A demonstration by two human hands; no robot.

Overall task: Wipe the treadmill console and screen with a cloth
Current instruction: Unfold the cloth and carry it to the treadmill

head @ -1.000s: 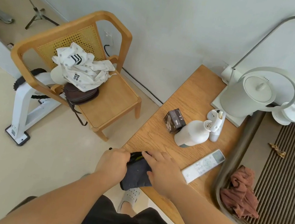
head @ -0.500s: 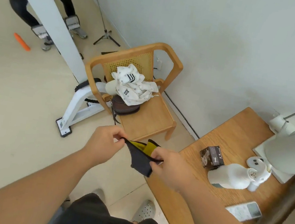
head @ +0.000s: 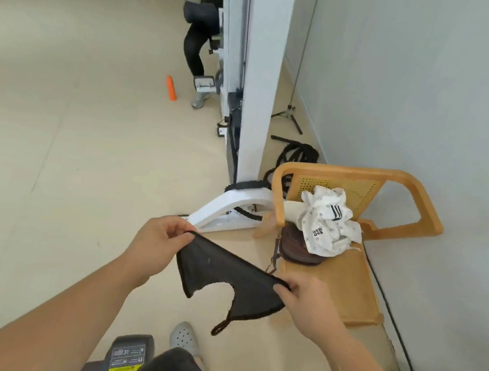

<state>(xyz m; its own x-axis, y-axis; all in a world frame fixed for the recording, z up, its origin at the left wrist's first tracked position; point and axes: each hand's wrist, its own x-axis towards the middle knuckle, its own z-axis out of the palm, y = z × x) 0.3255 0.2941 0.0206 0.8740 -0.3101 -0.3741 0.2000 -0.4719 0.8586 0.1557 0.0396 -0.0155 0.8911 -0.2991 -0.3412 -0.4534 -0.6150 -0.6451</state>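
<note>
A dark grey cloth [head: 226, 274] hangs spread open in the air between my hands, above the floor. My left hand [head: 156, 240] pinches its upper left corner. My right hand [head: 306, 304] pinches its right corner. A small loop dangles from the cloth's bottom edge. A grey treadmill end [head: 126, 354] with warning labels shows at the bottom centre, partly hidden by my leg. No console or screen is in view.
A wooden chair [head: 353, 232] with a white garment [head: 326, 222] and a brown bag [head: 295, 249] stands right, against the wall. A white machine base [head: 227, 208] and white pillar [head: 259, 71] lie ahead. Another person's leg [head: 194, 49] and an orange object [head: 171, 87] are farther off.
I have turned left, away from the wooden table, which has left view. The folded cloth has been pulled open between my hands, which have moved apart.
</note>
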